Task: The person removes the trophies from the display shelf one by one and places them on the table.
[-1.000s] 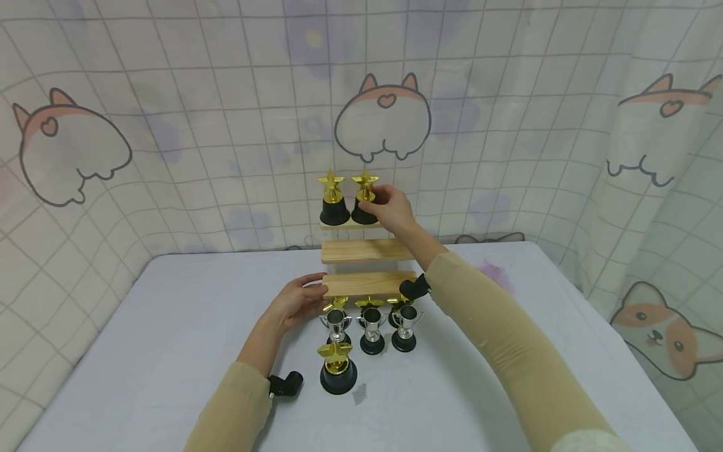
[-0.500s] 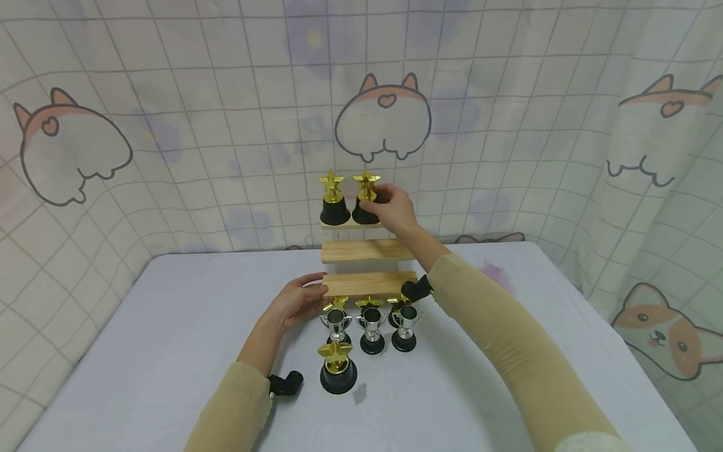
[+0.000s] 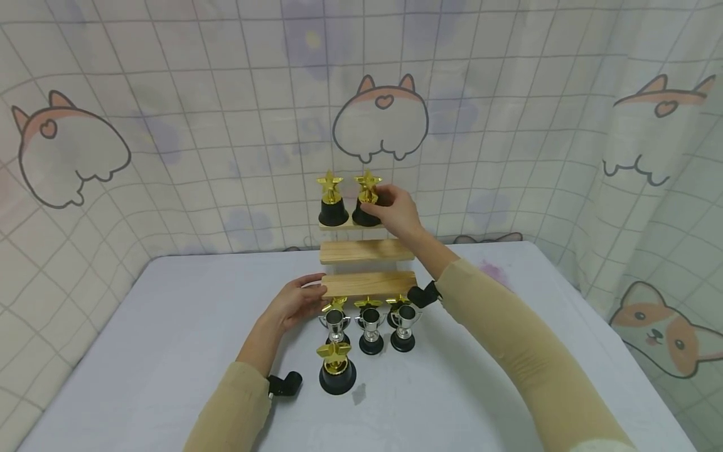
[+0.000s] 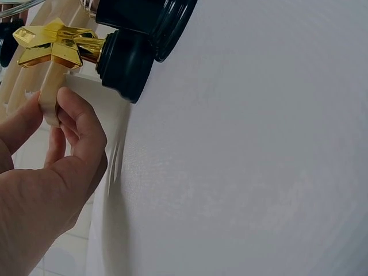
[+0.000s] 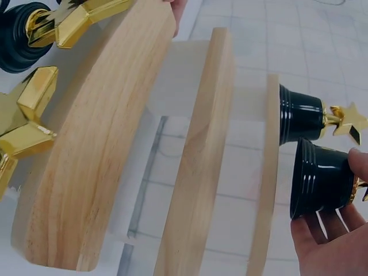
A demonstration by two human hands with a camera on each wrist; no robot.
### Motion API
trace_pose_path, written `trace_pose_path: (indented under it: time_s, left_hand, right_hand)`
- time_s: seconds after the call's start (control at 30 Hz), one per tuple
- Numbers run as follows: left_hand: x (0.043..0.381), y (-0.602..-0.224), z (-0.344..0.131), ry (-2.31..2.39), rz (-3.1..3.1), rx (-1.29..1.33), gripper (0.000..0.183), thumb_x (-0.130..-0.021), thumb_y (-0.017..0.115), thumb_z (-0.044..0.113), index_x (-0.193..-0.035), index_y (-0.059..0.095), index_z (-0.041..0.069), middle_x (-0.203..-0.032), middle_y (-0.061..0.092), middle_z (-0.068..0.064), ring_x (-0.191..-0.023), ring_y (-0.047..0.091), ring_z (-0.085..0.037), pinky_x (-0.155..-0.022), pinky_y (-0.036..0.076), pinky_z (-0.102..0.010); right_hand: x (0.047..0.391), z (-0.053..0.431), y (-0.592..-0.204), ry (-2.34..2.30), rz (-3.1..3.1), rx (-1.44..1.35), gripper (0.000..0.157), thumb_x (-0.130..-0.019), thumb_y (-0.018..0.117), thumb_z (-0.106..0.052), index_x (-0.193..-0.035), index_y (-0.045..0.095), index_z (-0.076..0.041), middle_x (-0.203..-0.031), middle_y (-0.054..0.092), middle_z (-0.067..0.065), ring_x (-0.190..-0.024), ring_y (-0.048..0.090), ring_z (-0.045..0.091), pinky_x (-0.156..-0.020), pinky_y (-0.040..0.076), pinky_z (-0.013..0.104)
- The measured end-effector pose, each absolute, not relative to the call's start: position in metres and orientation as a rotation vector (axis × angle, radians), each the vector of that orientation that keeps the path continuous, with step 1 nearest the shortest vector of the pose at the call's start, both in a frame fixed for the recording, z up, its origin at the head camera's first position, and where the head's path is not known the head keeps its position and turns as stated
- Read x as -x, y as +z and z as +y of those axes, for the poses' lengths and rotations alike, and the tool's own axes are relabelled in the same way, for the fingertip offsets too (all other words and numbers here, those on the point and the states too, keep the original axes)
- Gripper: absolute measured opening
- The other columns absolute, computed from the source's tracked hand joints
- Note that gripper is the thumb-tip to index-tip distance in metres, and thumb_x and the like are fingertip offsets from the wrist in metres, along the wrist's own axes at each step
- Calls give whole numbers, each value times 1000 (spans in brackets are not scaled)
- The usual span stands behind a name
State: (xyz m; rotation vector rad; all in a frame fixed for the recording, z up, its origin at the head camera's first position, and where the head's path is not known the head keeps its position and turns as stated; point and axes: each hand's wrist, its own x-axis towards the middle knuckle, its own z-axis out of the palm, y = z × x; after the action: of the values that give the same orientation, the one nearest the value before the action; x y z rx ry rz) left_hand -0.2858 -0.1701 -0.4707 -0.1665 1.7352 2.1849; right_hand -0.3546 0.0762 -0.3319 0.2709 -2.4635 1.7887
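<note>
My right hand (image 3: 398, 210) grips a gold star trophy (image 3: 366, 216) by its stem, over the top tier of a stepped wooden rack. In the right wrist view this trophy's black base (image 5: 322, 178) is slightly tilted, with a small gap between it and the top board (image 5: 270, 172). A matching star trophy (image 3: 333, 212) stands on that board's left end. My left hand (image 3: 296, 301) pinches the left end of the lowest board (image 3: 368, 284) between thumb and fingers, also seen in the left wrist view, where the board's end (image 4: 52, 98) shows.
Before the rack stand several trophies: a row of star ones partly hidden under the lowest board, silver cups (image 3: 371, 329) ahead of them, and a single star trophy (image 3: 337, 376) nearest. The middle board (image 3: 367, 251) carries nothing visible. A patterned curtain (image 3: 226, 125) hangs behind the white table (image 3: 186, 351).
My right hand has shifted slightly to the right with the star trophy, widening the gap to its neighbour. The left hand keeps its hold on the lowest board.
</note>
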Motion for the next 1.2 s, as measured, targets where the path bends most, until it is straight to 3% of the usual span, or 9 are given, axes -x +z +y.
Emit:
trace_pose_path:
  time_s: [0.47, 1.2]
  left_hand:
    - [286, -474, -171, 2168, 1757, 172, 57, -101, 61, 1, -154, 38, -1, -139, 53, -23, -98, 67, -17, -79, 59, -26]
    - [287, -475, -171, 2170, 1764, 169, 57, -102, 61, 2, -154, 38, -1, -138, 54, -22, -97, 67, -16, -77, 59, -25]
  right_hand:
    - [338, 94, -333, 1884, -2420, -381, 59, -94, 78, -19, -144, 52, -2, -140, 59, 13, -127, 56, 26, -106, 48, 38]
    - [291, 114, -336, 1876, -2453, -527, 47, -94, 77, -18, -135, 59, -3, -133, 62, 11, -126, 55, 26, -106, 47, 45]
